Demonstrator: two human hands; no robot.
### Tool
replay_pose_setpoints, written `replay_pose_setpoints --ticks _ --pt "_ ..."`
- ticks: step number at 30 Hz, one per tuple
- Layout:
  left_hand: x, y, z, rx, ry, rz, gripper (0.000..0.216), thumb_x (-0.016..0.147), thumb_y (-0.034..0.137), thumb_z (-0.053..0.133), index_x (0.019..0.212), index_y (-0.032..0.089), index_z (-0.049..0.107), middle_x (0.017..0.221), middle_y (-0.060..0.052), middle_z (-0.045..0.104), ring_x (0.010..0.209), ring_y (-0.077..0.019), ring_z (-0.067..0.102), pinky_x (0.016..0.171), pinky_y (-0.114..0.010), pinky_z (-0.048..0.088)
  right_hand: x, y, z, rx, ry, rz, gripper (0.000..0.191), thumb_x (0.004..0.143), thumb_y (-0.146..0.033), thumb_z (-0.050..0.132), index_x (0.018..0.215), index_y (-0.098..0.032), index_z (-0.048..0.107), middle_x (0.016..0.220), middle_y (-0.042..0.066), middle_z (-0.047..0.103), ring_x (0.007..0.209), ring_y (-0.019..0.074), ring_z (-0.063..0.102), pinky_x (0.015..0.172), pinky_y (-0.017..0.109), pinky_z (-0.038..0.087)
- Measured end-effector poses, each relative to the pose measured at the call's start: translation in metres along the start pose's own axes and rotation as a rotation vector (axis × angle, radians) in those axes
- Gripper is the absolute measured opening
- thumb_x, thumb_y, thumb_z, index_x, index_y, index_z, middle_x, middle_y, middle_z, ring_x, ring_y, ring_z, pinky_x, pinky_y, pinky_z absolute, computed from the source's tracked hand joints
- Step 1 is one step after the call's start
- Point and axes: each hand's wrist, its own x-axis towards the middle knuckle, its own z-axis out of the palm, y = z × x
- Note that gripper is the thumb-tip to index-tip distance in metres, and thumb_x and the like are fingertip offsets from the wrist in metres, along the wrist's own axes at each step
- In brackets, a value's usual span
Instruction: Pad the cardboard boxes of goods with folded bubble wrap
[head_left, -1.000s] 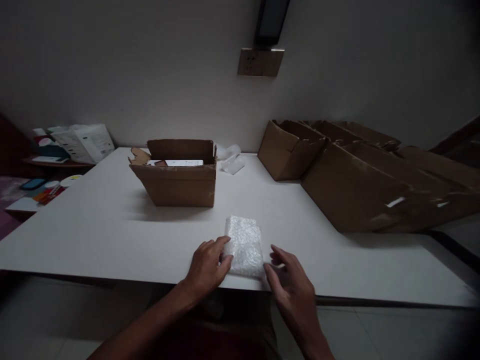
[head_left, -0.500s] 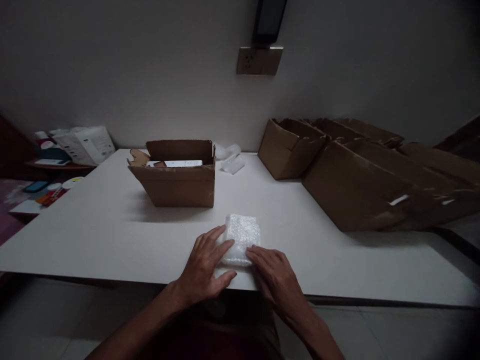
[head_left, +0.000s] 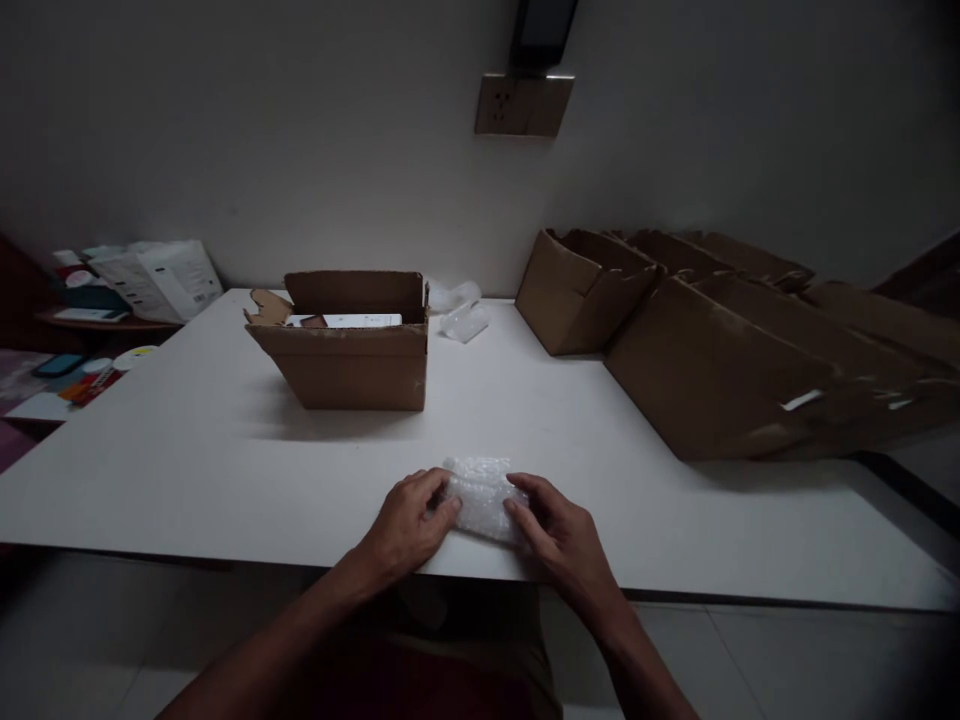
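A small bundle wrapped in bubble wrap [head_left: 481, 492] lies near the front edge of the white table [head_left: 225, 450]. My left hand [head_left: 409, 525] grips its left end and my right hand [head_left: 559, 535] grips its right end, fingers curled over the wrap. What is inside the wrap is hidden. An open brown cardboard box [head_left: 349, 345] stands behind it, towards the left, with flat white items inside.
Several flattened and tipped cardboard boxes [head_left: 712, 340] crowd the table's right side. Crumpled clear plastic [head_left: 461, 310] lies at the back by the wall. A low side shelf [head_left: 90, 330] with packets and small items stands at the left.
The bubble-wrap piece lay flat and longer; both hands have closed in on it and folded or rolled it into a shorter bundle nearer the table's edge.
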Motion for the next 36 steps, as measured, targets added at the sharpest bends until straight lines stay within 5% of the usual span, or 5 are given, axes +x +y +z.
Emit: replay_pose_setpoints --ticks 9,21,25,28,36 --pt "0.008 -0.023 0.019 0.318 0.2 0.068 0.041 0.084 0.021 0.053 0.124 0.018 0.056 0.124 -0.012 0.062 0.116 -0.0287 0.053 0.099 -0.047 0.043 0.021 0.028 0.021 -0.44 0.139 -0.241 0.04 0.094 -0.044 0.05 0.119 -0.015 0.064 0.132 0.017 0.062 0.127 0.0344 0.053 0.101 0.053 0.044" --pt "-0.002 -0.006 -0.002 -0.285 -0.112 -0.073 0.073 0.076 0.013 0.054 0.147 0.019 0.038 0.124 -0.01 0.064 0.109 -0.0224 0.063 0.096 -0.036 0.049 -0.002 -0.001 -0.003 0.081 -0.065 -0.107 0.028 0.089 -0.039 0.057 0.111 -0.021 0.061 0.101 0.008 0.072 0.09 0.0213 0.069 0.078 0.032 0.055" --pt "-0.006 -0.002 -0.004 -0.177 -0.095 0.004 0.073 0.071 0.007 0.054 0.142 0.02 0.047 0.12 -0.007 0.068 0.098 -0.0202 0.066 0.087 -0.032 0.052 0.004 -0.01 -0.015 -0.033 -0.241 -0.096 0.066 0.081 -0.044 0.068 0.141 -0.023 0.049 0.108 0.009 0.072 0.097 0.0244 0.069 0.083 0.037 0.056" --pt "-0.005 -0.003 -0.012 -0.041 -0.118 0.092 0.071 0.072 0.01 0.06 0.142 0.021 0.047 0.116 -0.007 0.07 0.096 -0.0215 0.067 0.088 -0.034 0.054 0.012 -0.014 -0.013 -0.113 -0.273 -0.159 0.042 0.084 -0.045 0.064 0.119 -0.022 0.067 0.1 0.01 0.075 0.091 0.0259 0.07 0.082 0.04 0.056" --pt "0.041 0.002 -0.126 0.6 0.658 0.42 0.042 0.089 0.02 0.055 0.131 0.014 0.054 0.134 -0.017 0.06 0.134 -0.0311 0.047 0.109 -0.051 0.039 0.015 -0.005 -0.019 -0.014 -0.114 -0.095 0.031 0.089 -0.05 0.056 0.091 -0.024 0.073 0.087 0.004 0.077 0.075 0.0205 0.073 0.067 0.024 0.057"
